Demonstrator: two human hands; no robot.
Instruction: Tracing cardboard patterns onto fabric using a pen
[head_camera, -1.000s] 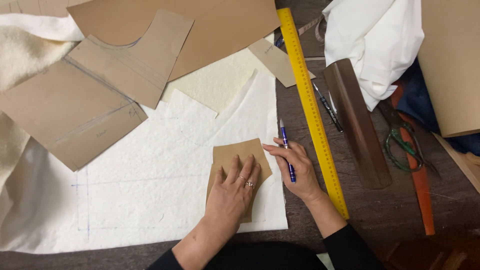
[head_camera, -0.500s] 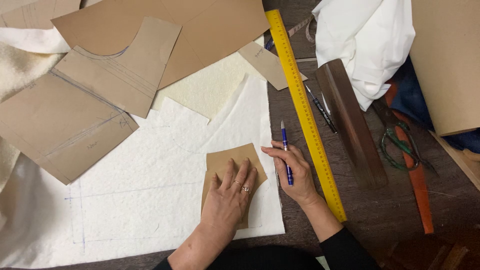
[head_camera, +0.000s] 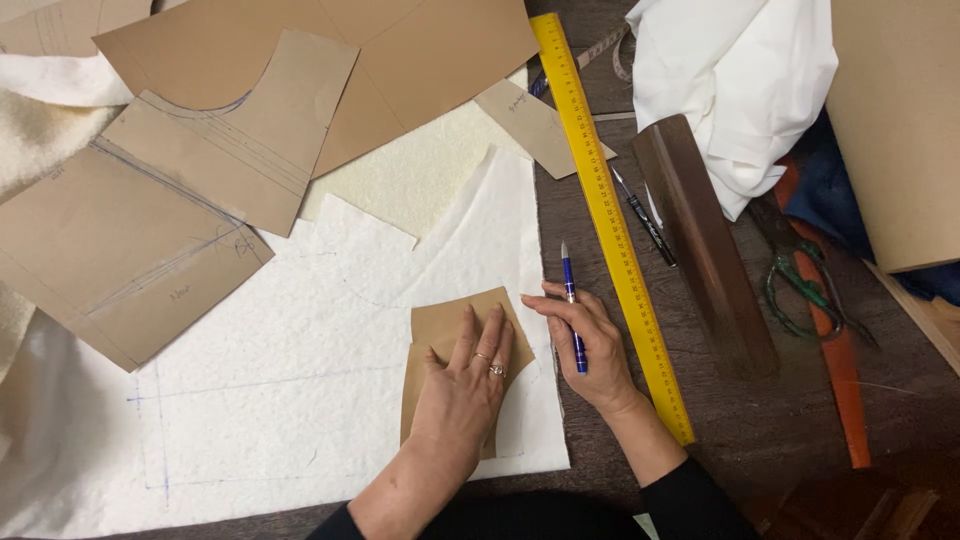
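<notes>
My left hand (head_camera: 462, 390) lies flat, fingers together, on a small brown cardboard pattern piece (head_camera: 440, 330) that rests on white fleecy fabric (head_camera: 300, 400). My right hand (head_camera: 590, 345) sits just to the right, at the fabric's edge, holding a blue pen (head_camera: 571, 300) that points away from me. Its fingertips touch the right edge of the pattern piece. Faint blue lines are drawn on the fabric to the left.
A long yellow ruler (head_camera: 610, 220) runs diagonally right of my hands. Beyond it lie a black pen (head_camera: 645, 220), a dark wooden block (head_camera: 705, 250), green-handled scissors (head_camera: 800, 290) and white cloth (head_camera: 735, 90). Large cardboard pattern pieces (head_camera: 190, 200) cover the upper left.
The view has shifted slightly; both hands and the small pattern piece stay in nearly the same place on the fabric, the left hand still pressing it down.
</notes>
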